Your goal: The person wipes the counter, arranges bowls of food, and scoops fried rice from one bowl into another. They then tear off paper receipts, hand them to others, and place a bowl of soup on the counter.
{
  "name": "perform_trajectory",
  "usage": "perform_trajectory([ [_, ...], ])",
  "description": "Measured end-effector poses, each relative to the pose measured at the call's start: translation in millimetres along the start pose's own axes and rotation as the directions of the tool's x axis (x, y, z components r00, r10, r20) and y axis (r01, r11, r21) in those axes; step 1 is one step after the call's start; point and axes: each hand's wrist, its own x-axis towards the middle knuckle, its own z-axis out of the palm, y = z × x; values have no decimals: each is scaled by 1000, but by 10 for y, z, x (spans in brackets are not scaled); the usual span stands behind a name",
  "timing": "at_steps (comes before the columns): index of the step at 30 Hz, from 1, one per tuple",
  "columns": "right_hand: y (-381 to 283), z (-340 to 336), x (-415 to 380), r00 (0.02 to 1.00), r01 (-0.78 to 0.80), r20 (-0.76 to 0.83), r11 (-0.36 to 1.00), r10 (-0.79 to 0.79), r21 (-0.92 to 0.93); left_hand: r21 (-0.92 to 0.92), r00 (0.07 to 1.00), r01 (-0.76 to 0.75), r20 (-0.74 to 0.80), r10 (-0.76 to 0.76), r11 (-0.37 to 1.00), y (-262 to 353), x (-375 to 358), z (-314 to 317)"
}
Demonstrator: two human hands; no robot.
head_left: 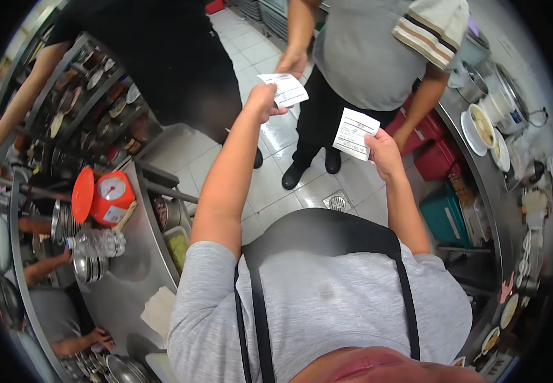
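My left hand is stretched forward, fingers closed on a printed paper slip. A hand of the person in grey facing me is right at the far edge of that slip and overlaps it in this view. Off to the right, my right hand pinches a second printed slip by its right edge, its text side up. Both slips are held in the air over the tiled floor, in front of the person in grey.
On the left steel table stand an orange scale, a plastic bottle and metal bowls. Another person in black stands front left. White bowls line the right counter; red bins sit underneath. A drain is in the floor.
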Motion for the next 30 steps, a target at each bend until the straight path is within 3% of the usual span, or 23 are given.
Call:
perform_trajectory([
  [2,-66,-2,-33,1000,24,-6,1000,-24,-1,94,998,23,-57,-18,995,-74,75,280],
  [5,-142,-35,16,998,49,34,999,-48,-19,214,1000,24,5,-26,976,-69,215,455],
  [9,-241,141,85,993,74,91,996,-78,48,242,999,-26,-25,33,970,-40,228,509],
  [12,-271,315,206,987,62,145,996,-71,66,79,974,-45,223,26,996,54,-379,337],
  [14,-216,519,282,977,51,204,997,-64,65,22,898,-27,440,15,999,-10,-820,184],
  [16,-24,763,439,943,69,329,997,-52,-41,391,951,-172,306,48,904,91,-1357,88],
  [18,105,1288,384,903,4,429,998,-27,56,309,905,-399,285,316,864,-205,-1430,-316],
  [19,81,1432,386,861,54,505,975,63,-214,412,924,-380,143,354,828,-169,-1524,-573],
  [20,129,1641,305,861,11,485,949,151,-316,503,924,-340,20,383,795,-155,-1718,-853],
  [21,304,1769,239,817,32,561,961,133,-274,585,884,-284,-147,444,760,-193,-1939,-1283],
  [22,422,1896,123,777,43,616,965,131,-259,653,820,-221,-278,501,724,-171,-2146,-1698],
  [23,570,1995,61,716,40,675,955,177,-292,600,733,-96,-498,464,794,118,-2771,-1846],
  [26,893,2160,65,554,61,792,937,255,-344,652,273,-74,-715,644,755,834,-4105,-2525],
  [27,931,2217,-1,533,54,783,910,321,-410,712,135,-88,-684,717,697,1062,-4552,-2742],
  [28,1097,2234,19,504,31,776,890,379,-454,736,-86,51,-671,737,675,1340,-4936,-2715],
  [30,1185,2349,-63,482,27,727,821,490,-571,863,-251,179,-425,870,473,1749,-5691,-2973],
])
